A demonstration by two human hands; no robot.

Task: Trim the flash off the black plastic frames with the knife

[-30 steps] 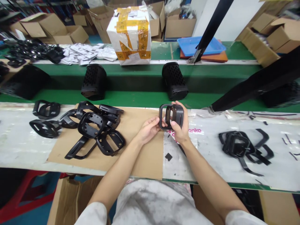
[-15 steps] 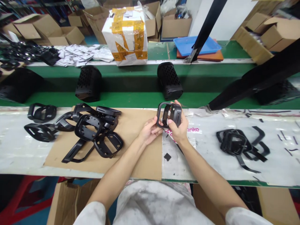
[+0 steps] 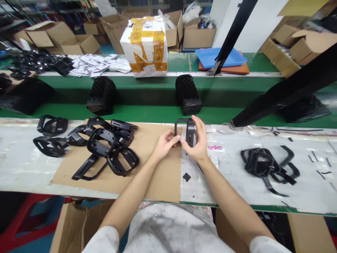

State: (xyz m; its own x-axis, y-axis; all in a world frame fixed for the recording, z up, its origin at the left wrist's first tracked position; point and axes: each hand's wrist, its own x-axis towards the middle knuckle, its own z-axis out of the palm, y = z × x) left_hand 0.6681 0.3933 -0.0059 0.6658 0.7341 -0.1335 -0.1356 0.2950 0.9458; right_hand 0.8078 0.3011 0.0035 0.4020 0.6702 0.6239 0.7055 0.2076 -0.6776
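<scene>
1. While our forearms stretch out over the near edge of the workbench [image 3: 23, 168], we hold one black plastic frame [image 3: 185, 131] up between both hands, just above the seam where the cardboard sheet [image 3: 155, 175] meets the clear plastic sheet [image 3: 231, 172].
2. Our left hand [image 3: 165, 143] pinches the frame's lower left edge with thumb and fingertips closed on it.
3. Our right hand [image 3: 197, 144] wraps the frame's right side, fingers curled over the top and the thumb pressed low, so both hands grasp the same part.
4. The frame stands nearly edge-on to us, so we cannot make out its inner face.
5. To our left, a loose pile of similar black frames [image 3: 105, 147] lies on the cardboard, with two more frames [image 3: 51, 135] just beyond it on the bare bench.
6. To our right, well apart from our hands, a heap of black trimmed strips and rings [image 3: 265, 165] rests on the plastic sheet.
7. Beyond the bench, two black perforated housings [image 3: 188, 95] stand on the green conveyor belt [image 3: 147, 112], and a white taped parcel [image 3: 147, 44] sits on the far side.
</scene>
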